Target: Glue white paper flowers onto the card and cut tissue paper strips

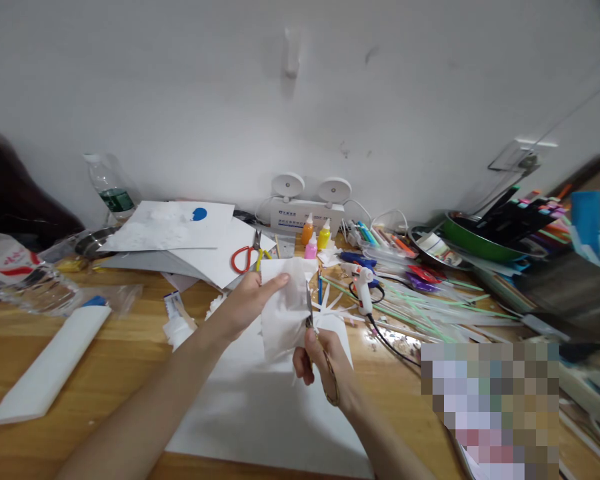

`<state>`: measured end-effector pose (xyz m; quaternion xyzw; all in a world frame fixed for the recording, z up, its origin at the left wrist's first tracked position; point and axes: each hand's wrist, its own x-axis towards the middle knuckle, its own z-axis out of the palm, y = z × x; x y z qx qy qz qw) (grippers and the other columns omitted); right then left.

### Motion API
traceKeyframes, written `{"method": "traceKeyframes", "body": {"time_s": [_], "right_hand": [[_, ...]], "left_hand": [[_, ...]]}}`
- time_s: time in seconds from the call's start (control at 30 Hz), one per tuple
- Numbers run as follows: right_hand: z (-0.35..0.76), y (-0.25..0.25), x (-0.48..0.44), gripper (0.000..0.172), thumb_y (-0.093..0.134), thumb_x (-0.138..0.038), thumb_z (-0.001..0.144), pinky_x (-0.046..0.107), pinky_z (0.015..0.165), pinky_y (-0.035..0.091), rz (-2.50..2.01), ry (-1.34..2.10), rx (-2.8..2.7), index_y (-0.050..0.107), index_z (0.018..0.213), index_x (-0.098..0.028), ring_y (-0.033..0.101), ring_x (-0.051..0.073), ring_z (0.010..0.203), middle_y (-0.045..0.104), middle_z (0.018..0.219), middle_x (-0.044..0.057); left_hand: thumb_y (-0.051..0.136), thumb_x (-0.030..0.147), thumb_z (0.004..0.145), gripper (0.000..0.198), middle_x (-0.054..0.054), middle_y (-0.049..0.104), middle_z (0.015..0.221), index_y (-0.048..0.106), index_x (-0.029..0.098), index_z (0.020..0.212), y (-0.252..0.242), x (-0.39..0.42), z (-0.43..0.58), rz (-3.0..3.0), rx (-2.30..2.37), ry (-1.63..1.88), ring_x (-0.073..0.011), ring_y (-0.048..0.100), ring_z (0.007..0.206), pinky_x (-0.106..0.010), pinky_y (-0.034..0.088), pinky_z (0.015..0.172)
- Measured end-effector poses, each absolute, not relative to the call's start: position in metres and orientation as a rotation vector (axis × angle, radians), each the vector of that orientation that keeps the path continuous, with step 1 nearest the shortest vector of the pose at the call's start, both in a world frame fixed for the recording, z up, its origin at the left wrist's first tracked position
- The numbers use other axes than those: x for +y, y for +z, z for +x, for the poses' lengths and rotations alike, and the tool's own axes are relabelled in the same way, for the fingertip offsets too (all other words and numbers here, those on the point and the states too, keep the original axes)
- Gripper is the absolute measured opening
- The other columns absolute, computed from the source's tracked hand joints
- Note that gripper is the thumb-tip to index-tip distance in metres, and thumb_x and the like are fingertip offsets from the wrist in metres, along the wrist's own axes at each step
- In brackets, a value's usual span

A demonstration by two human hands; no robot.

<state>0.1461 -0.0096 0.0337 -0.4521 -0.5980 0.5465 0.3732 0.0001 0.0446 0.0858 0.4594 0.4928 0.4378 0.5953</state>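
Note:
My left hand point(247, 299) pinches a crumpled sheet of white tissue paper point(285, 310) and holds it up above the table. My right hand point(320, 357) grips a small pair of scissors point(311, 313) with brownish handles. The blades point up and meet the paper's right edge. Below both hands lies a large white sheet point(260, 407) on the wooden table point(130, 347).
Red-handled scissors point(245, 257), small paint bottles point(315, 237), a white glue gun point(364, 287) with cord and several coloured straws point(430, 307) lie behind. White boards point(180, 233) and a water bottle point(111, 187) sit back left; a folded white strip point(50, 367) left; a green bowl point(480, 240) right.

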Motion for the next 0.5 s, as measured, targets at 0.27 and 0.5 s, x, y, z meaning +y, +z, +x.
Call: {"method": "traceKeyframes", "body": {"time_s": [0.27, 0.5], "right_hand": [[0.149, 0.027, -0.008, 0.064, 0.028, -0.064, 0.077, 0.019, 0.036, 0.027, -1.073, 1.425, -1.496, 0.058, 0.057, -0.011, 0.036, 0.006, 0.033, 0.047, 0.042, 0.000], [0.152, 0.032, -0.007, 0.068, 0.027, -0.064, 0.077, 0.020, 0.037, 0.029, -1.148, 1.401, -1.539, 0.065, 0.065, -0.010, 0.037, 0.007, 0.033, 0.044, 0.036, 0.000]], "left_hand": [[0.057, 0.037, 0.071, 0.033, -0.006, 0.068, 0.078, 0.061, 0.013, 0.093, 0.098, 0.042, 0.006, 1.035, 1.001, 0.996, -0.0145, 0.059, 0.063, -0.023, 0.044, 0.059], [0.058, 0.039, 0.070, 0.033, -0.006, 0.067, 0.076, 0.061, 0.015, 0.093, 0.090, 0.041, 0.007, 1.073, 1.009, 0.940, -0.0164, 0.060, 0.063, -0.024, 0.045, 0.056]]}}
